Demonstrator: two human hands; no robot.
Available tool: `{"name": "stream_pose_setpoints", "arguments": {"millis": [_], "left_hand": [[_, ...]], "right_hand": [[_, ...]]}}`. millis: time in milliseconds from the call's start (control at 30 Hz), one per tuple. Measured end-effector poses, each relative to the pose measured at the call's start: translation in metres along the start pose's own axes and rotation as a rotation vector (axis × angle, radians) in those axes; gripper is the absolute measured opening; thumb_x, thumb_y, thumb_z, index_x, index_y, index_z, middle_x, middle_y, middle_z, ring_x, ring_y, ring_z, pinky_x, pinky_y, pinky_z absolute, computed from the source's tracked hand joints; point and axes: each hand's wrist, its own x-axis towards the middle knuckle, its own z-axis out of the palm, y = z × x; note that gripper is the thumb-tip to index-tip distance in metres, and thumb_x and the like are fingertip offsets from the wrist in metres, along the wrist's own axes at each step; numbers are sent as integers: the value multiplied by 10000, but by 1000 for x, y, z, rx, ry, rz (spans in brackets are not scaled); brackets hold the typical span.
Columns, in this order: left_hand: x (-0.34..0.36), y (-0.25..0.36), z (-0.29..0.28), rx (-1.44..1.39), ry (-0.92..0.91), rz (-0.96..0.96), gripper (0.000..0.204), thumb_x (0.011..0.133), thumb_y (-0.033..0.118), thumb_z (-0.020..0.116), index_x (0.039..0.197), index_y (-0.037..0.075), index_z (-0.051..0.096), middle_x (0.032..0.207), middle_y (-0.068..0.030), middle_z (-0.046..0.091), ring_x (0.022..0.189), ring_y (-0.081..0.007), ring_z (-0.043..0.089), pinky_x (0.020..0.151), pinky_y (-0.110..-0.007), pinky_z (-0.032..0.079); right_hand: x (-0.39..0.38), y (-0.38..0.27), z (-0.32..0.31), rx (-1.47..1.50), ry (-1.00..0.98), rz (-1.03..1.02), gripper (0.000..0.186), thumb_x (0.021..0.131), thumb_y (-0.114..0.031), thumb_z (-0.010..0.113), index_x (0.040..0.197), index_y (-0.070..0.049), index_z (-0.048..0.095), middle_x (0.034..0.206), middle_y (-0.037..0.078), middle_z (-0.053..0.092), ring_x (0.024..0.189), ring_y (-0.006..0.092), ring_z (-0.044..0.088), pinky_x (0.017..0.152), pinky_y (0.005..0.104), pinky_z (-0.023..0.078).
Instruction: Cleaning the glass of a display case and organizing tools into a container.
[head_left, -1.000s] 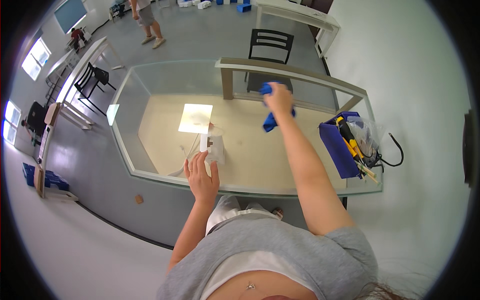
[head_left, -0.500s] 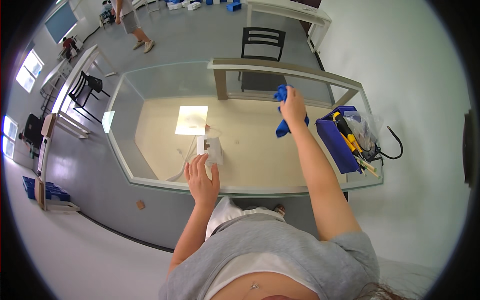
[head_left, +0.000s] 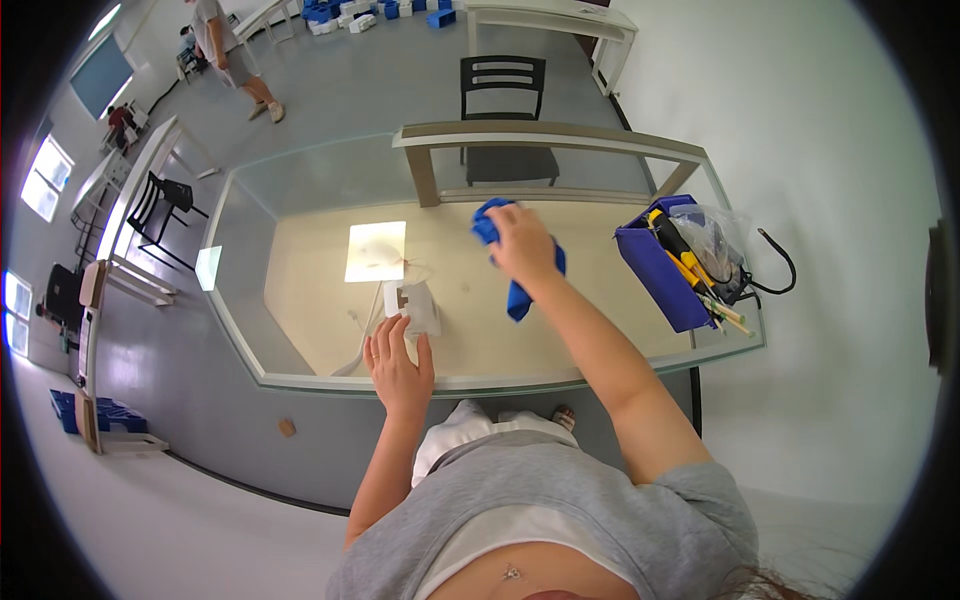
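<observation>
Nearest to the person, the left hand (head_left: pixel 398 362) lies flat and open on the near edge of the glass table (head_left: pixel 300 345), fingers spread, gripping nothing; its fingertips reach up to the small white box-shaped device (head_left: pixel 412 307) that stands just beyond it, with a thin white cable (head_left: pixel 358 345) trailing off toward the table's near left edge. That hand sits where it did a moment ago. Farther in, the right hand (head_left: pixel 522 243) is closed around a blue cloth (head_left: pixel 515 262), pressing it onto the glass near the middle of the table; part of the cloth bunches out above the knuckles and a tail hangs down toward the person. Half a second ago this hand and cloth were farther out and more to the right, close to the table's far rail; now they have come inward and leftward, nearer the white device. To the right, well apart from the cloth, a blue tool bin (head_left: pixel 662 272) holds yellow-handled tools beside a clear plastic bag (head_left: pixel 722 240) and a black cable (head_left: pixel 775 270). Beyond the table's far edge stands a black chair (head_left: pixel 503 75), and farther off on the grey floor another person (head_left: pixel 225 45) walks past.
</observation>
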Motion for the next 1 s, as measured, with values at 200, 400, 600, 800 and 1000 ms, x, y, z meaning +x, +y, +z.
{"name": "stream_pose_setpoints", "arguments": {"millis": [200, 400, 600, 800, 1000], "left_hand": [[-1, 2, 1, 18, 37, 19, 272, 896, 215, 597, 1133, 82, 581, 1222, -67, 573, 1271, -301, 441, 1079, -468, 291], [-4, 0, 1, 9, 50, 8, 176, 892, 199, 599, 1024, 88, 634, 1189, -63, 587, 1293, -318, 418, 1076, -473, 291], [-3, 0, -2, 23, 33, 5, 146, 895, 193, 597, 989, 96, 652, 1175, -63, 595, 1301, -324, 409, 1073, -484, 288], [-3, 2, 0, 26, -2, 22, 141, 893, 198, 602, 969, 93, 659, 1164, -51, 603, 1298, -324, 415, 1069, -481, 288], [-5, 3, 2, 30, 48, -31, 133, 894, 189, 598, 966, 90, 649, 1150, -46, 610, 1278, -305, 439, 1050, -465, 308]], "right_hand": [[26, 96, -3, -440, 397, 255, 411, 722, -165, 727, 1099, -123, 569, 1126, 137, 546, 1053, 336, 549, 847, 432, 492], [54, 90, -5, -244, 120, 422, 399, 729, -164, 702, 1101, -92, 576, 1050, 114, 619, 1025, 326, 582, 853, 424, 496], [-2, 53, -21, -64, 73, 155, 411, 735, -106, 679, 1132, -92, 574, 1089, 104, 618, 1010, 309, 589, 854, 407, 503], [41, 103, -10, -196, 187, 294, 379, 756, -97, 684, 1108, -85, 542, 1033, 140, 594, 977, 344, 589, 817, 429, 515], [58, 109, -1, -278, 190, 356, 369, 746, -132, 689, 1086, -84, 555, 1016, 145, 603, 950, 345, 593, 809, 439, 510]]}}
